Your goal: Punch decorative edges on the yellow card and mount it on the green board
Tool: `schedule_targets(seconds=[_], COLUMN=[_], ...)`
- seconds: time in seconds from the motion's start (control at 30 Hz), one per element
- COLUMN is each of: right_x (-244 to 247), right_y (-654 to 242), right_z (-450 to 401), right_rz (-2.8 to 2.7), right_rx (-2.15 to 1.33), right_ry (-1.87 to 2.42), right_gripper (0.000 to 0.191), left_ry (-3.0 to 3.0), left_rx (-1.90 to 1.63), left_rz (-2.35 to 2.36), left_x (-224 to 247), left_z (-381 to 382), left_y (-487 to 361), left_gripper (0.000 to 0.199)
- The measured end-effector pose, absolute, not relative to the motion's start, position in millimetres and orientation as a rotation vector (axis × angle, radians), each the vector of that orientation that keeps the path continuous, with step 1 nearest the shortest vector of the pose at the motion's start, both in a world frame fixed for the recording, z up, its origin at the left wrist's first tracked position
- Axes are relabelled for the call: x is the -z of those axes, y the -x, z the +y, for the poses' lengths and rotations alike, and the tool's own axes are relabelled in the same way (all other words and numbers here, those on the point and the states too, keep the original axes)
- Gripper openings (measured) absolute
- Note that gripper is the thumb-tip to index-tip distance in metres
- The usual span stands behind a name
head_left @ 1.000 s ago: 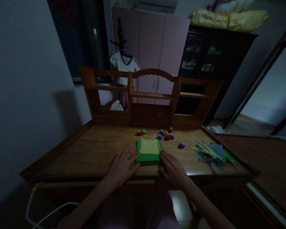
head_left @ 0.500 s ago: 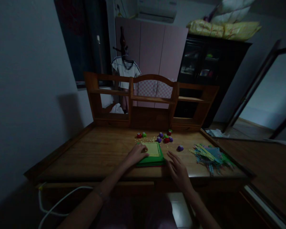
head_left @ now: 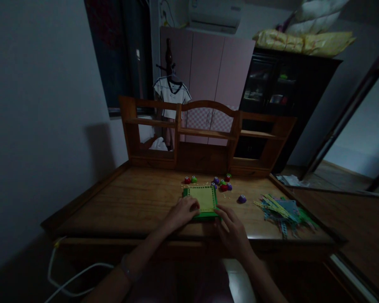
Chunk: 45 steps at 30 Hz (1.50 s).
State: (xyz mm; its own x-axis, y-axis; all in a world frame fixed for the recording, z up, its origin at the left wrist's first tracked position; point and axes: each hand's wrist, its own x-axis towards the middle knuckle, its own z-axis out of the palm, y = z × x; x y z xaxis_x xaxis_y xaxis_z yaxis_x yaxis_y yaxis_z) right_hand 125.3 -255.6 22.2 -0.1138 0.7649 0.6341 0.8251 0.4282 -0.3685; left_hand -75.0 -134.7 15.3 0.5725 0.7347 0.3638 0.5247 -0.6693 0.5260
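Observation:
A yellow paper sheet (head_left: 202, 198) with a row of small holes along its edges lies on a stack of green sheets (head_left: 204, 217) near the front of the desk. My left hand (head_left: 187, 209) rests over the sheet's front left part, fingers curled in on it. My right hand (head_left: 232, 225) is at the front right corner, its forefinger on the yellow sheet and its thumb low by the stack's front edge. Behind the stack are several small craft punches, among them a red one (head_left: 187, 180), a green one (head_left: 193, 179) and a purple one (head_left: 216, 180).
Another purple punch (head_left: 241, 199) stands apart on the right. Cut strips and punched paper scraps (head_left: 282, 210) are heaped at the desk's right side. Tiny yellow paper bits are scattered behind the stack. A wooden shelf unit (head_left: 205, 134) rises at the back of the desk (head_left: 123, 202).
My right hand has moved left from beside the stack onto its front right corner. My left hand has shifted slightly towards the front edge. The view has tilted a little.

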Motion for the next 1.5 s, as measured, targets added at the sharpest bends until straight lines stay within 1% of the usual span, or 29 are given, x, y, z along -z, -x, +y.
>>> schedule_targets(seconds=[0.1, 0.27, 0.4, 0.5, 0.57, 0.63, 0.7, 0.77, 0.83, 0.9, 0.97, 1.07, 1.17, 1.27, 1.37, 1.43, 1.5], right_x=[-20.2, -20.5, -20.7, -18.1, -15.4, -12.7, -11.0, -11.2, -13.7, -17.8, -22.3, -26.6, -27.0, -25.5, -23.9, -22.2, -20.0], right_y=[-120.9, -129.0, -135.0, -134.3, -132.7, -131.9, -132.6, -134.5, -136.5, -137.6, -137.4, -135.1, -132.3, -130.0, -128.3, -127.6, -127.1], right_z=[-249.6, -235.2, -228.3, -230.2, -233.4, -236.7, -239.4, -241.6, -243.4, -244.9, -245.7, -245.6, -245.7, -246.8, -247.0, -246.1, -244.5], right_rz=[-1.868, -1.724, -1.68, -1.73, -1.776, -1.787, -1.77, -1.736, -1.693, -1.641, -1.607, -1.606, -1.677, -1.826, -1.99, -2.075, -2.15], right_rx=[0.135, 0.076, 0.063, 0.051, 0.03, 0.015, 0.004, 0.0, 0.015, 0.042, 0.065, 0.078, 0.071, 0.056, 0.055, 0.078, 0.115], right_ry=[1.363, 1.403, 1.415, 1.399, 1.391, 1.384, 1.378, 1.375, 1.37, 1.363, 1.358, 1.357, 1.348, 1.332, 1.314, 1.313, 1.322], right_gripper=[0.035, 0.032, 0.029, 0.03, 0.032, 0.033, 0.033, 0.033, 0.032, 0.03, 0.028, 0.027, 0.03, 0.036, 0.04, 0.041, 0.044], left_ry=[-2.466, -2.488, -2.441, -2.382, -2.321, -2.216, -2.044, -1.917, -1.957, -2.106, -2.257, -2.353, -2.359, -2.379, -2.441, -2.514, -2.6], left_rx=[-0.922, -0.863, -0.765, -0.79, -0.917, -1.149, -1.45, -1.689, -1.733, -1.612, -1.374, -1.074, -0.875, -0.804, -0.823, -0.84, -0.821], left_rz=[1.04, 1.05, 1.04, 1.039, 1.076, 1.161, 1.276, 1.285, 1.22, 1.167, 1.102, 1.033, 1.061, 1.047, 0.967, 0.855, 0.75], left_x=[-16.1, -10.3, -6.5, -9.2, -15.7, -26.7, -41.6, -57.8, -70.9, -76.8, -72.5, -49.7, -20.9, -4.1, -4.7, -10.1, -15.1], left_z=[-134.9, -122.1, -107.8, -99.1, -94.7, -91.9, -91.5, -94.4, -100.1, -107.4, -114.5, -121.5, -122.7, -122.7, -128.8, -136.8, -145.2], left_y=[78.1, 81.8, 78.6, 75.4, 74.5, 75.2, 77.7, 81.0, 83.1, 82.3, 78.4, 69.8, 62.9, 60.7, 65.2, 72.2, 81.2], left_gripper=[0.018, 0.026, 0.018, 0.012, 0.009, 0.008, 0.012, 0.017, 0.018, 0.016, 0.014, 0.011, 0.011, 0.012, 0.014, 0.022, 0.036])
